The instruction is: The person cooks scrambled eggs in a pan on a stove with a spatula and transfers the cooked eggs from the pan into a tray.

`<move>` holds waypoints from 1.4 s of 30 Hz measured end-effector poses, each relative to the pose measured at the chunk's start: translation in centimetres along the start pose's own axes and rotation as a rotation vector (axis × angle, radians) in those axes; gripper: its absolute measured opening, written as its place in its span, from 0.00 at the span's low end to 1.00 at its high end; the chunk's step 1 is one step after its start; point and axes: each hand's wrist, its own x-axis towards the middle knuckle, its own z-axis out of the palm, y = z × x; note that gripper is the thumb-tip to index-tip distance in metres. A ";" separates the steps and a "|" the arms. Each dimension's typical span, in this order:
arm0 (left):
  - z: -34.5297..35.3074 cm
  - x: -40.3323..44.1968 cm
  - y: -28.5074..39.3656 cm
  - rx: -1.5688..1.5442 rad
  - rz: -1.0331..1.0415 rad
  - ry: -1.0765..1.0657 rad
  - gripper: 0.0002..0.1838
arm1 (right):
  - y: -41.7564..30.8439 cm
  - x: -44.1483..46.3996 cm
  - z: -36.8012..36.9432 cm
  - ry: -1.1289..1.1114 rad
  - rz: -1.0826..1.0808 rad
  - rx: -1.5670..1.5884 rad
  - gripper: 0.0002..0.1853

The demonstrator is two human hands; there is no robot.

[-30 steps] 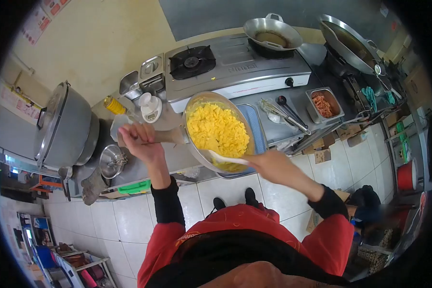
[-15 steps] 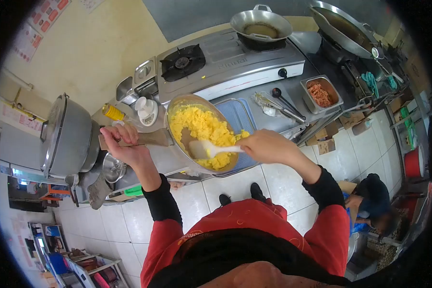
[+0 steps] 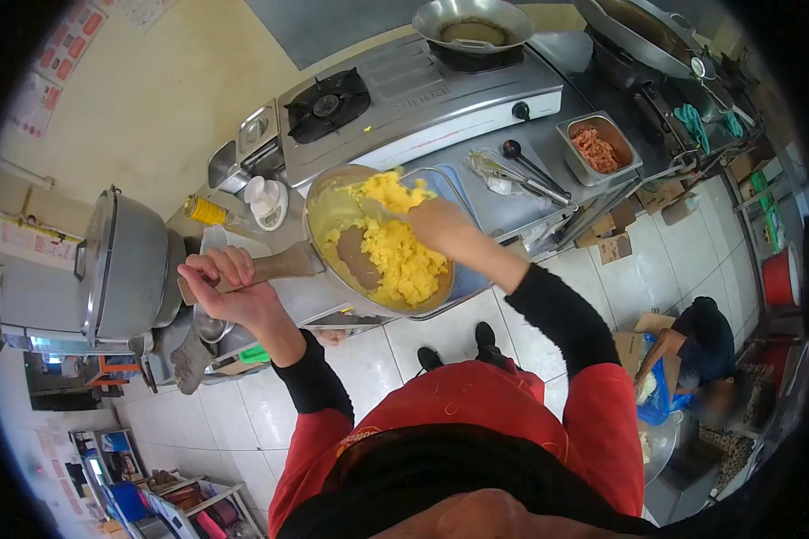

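Note:
My left hand (image 3: 229, 280) is wrapped around the wide handle (image 3: 289, 264) of a frying pan (image 3: 326, 220), holding the pan tilted above the counter's front edge. Yellow scrambled egg (image 3: 409, 268) lies mostly in the pan's right half, with bare brown bottom showing at its left. Over the far right side of the pan, my right hand (image 3: 440, 226) is closed on a white spatula (image 3: 374, 209). Most of the spatula is hidden by the hand and blurred. A clump of egg (image 3: 394, 190) sits by its blade at the far rim.
Behind the pan stands a gas stove (image 3: 404, 99) carrying a wok (image 3: 473, 27). A blue-lined tray (image 3: 466, 278) is partly under the pan. Right are tongs (image 3: 521, 178), a ladle (image 3: 530, 162) and a meat container (image 3: 598, 148). Left stands a large pot (image 3: 121, 265). A person (image 3: 692, 359) crouches at right.
My right hand has moved up and left with the spatula, towards the pan's far side. Egg has shifted towards the far rim and right. My left hand still grips the handle.

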 end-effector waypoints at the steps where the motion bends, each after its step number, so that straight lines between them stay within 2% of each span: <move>1: 0.1 -0.1 0.1 0.004 0.012 0.000 0.21 | 0.5 -1.0 -1.3 0.000 0.003 0.000 0.11; 4: -0.1 -0.3 0.2 -0.007 0.036 -0.082 0.22 | 0.0 -4.5 -7.6 -0.052 -0.022 -0.006 0.10; 6: -0.1 -0.4 0.2 -0.016 0.021 -0.090 0.22 | -1.5 -7.0 -8.7 -0.127 -0.171 0.140 0.13; 7: 0.1 -0.5 0.2 -0.031 0.011 -0.101 0.22 | -2.8 -7.8 -7.9 -0.124 -0.165 0.140 0.13; 9: -0.1 -0.5 0.2 -0.041 0.022 -0.128 0.21 | -5.5 -7.9 -5.7 0.069 -0.137 0.225 0.10; 13: 0.0 -0.6 0.5 -0.040 0.043 -0.127 0.21 | -4.6 -6.3 -1.2 0.102 -0.041 0.241 0.10; 16: -0.1 -0.6 0.7 -0.050 0.060 -0.142 0.21 | -1.5 -6.7 0.4 0.009 0.056 0.156 0.09; 19: 0.7 -1.0 1.0 -0.019 0.085 -0.137 0.20 | 0.2 -8.8 -2.4 0.051 -0.023 0.058 0.11; 22: 1.9 -1.3 1.1 0.044 0.099 -0.127 0.20 | -1.3 -12.1 -7.6 0.013 -0.074 0.015 0.08; 24: 2.9 -1.4 1.0 0.058 0.095 -0.135 0.20 | -2.2 -13.5 -7.9 -0.168 -0.181 0.044 0.08; 25: 3.5 -1.4 1.0 0.087 0.079 -0.093 0.20 | -2.6 -13.7 -6.2 -0.104 -0.218 0.035 0.14; 29: 5.6 -1.3 0.4 0.117 0.044 -0.077 0.18 | -2.7 -11.5 -1.7 -0.027 -0.129 -0.019 0.12; 31: 7.1 -0.9 0.3 0.159 0.050 -0.116 0.18 | -1.6 -9.8 -0.7 -0.094 -0.074 -0.042 0.11; 37: 10.2 0.0 -0.4 0.242 0.043 -0.245 0.18 | -0.1 -6.2 -1.1 -0.239 0.019 -0.167 0.08; 40: 11.2 0.6 -0.5 0.299 0.059 -0.274 0.17 | 0.8 -5.7 -1.8 -0.147 -0.012 -0.182 0.07; 42: 11.8 0.9 -0.3 0.317 0.065 -0.282 0.17 | 1.0 -5.8 -3.1 -0.165 0.002 -0.163 0.07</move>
